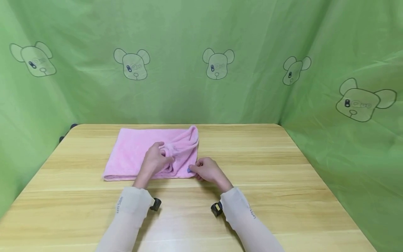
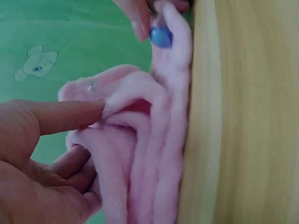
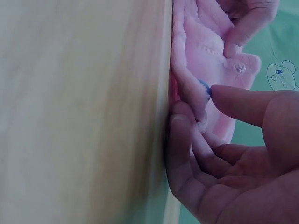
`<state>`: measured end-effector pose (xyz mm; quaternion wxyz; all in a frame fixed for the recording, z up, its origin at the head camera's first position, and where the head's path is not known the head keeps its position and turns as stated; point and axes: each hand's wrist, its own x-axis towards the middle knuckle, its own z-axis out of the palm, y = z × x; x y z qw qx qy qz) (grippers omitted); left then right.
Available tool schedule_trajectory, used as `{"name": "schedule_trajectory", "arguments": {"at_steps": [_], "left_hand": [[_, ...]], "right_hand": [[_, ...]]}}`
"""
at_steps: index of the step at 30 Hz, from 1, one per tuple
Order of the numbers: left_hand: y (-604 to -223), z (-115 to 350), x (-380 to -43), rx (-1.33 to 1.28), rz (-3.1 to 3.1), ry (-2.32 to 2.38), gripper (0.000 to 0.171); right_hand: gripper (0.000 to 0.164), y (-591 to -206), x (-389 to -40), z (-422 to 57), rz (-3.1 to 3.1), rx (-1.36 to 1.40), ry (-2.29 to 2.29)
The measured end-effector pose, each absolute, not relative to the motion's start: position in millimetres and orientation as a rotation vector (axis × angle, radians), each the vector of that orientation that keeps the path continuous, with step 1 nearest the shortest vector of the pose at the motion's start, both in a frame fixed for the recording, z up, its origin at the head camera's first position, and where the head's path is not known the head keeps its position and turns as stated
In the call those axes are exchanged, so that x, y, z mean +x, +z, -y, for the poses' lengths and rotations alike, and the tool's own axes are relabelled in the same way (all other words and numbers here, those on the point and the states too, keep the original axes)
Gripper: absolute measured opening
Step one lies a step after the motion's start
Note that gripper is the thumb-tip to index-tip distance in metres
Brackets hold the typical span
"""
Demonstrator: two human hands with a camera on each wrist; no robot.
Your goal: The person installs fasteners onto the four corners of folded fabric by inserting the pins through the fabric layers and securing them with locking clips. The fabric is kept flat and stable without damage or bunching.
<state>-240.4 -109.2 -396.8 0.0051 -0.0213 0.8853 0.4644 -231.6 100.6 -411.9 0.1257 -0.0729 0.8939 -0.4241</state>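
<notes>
A folded pink plush cloth (image 1: 132, 147) lies on the table, its right part bunched into raised folds. My left hand (image 1: 154, 159) grips one of these folds, thumb on one side and fingers on the other. At the near right corner, a shiny round blue button (image 2: 161, 37) sits against the pile. My right hand (image 1: 207, 170) pinches that corner, thumb tip at the blue button and fingers curled behind the cloth edge. A small clear shiny spot (image 3: 239, 69) shows on the raised fold by the left hand. The right fingertips are partly hidden in the left wrist view.
The light wood table (image 1: 267, 168) extends around the cloth on all sides. Green curtains (image 1: 176, 94) with bear-head outlines hang behind it and at both sides. A small black wrist camera (image 1: 155, 204) is worn on the left wrist, another black camera (image 1: 216, 209) on the right.
</notes>
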Motion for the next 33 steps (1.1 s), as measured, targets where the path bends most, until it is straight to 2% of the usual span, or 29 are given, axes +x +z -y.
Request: {"name": "schedule_trajectory", "arguments": {"at_steps": [5, 10, 12, 17, 23, 26, 30, 33], "left_hand": [[-393, 98, -235, 0.040, -2.796, 1.415, 0.045], [-391, 90, -230, 0.188, -2.916, 1.317, 0.036], [-389, 88, -229, 0.230, -2.972, 1.266, 0.044], [-387, 85, -226, 0.203, -3.073, 1.164, 0.081], [-387, 81, -225, 0.122, -2.993, 1.167, 0.096], [-386, 80, -225, 0.136, -2.959, 1.158, 0.087], [-385, 79, -225, 0.227, -2.960, 1.147, 0.060], [-384, 77, -225, 0.248, -2.944, 1.194, 0.050]], "right_hand": [[0.022, -412, -232, -102, -2.604, -0.219, -1.233], [0.019, -412, -234, -104, -2.620, -0.219, -1.228], [0.020, -411, -234, -104, -2.620, -0.208, -1.229], [0.022, -410, -234, -104, -2.612, -0.212, -1.242], [0.023, -409, -234, -104, -2.605, -0.219, -1.256], [0.022, -409, -234, -105, -2.610, -0.218, -1.266], [0.021, -408, -234, -105, -2.624, -0.201, -1.273], [0.019, -408, -235, -106, -2.639, -0.187, -1.278]]}}
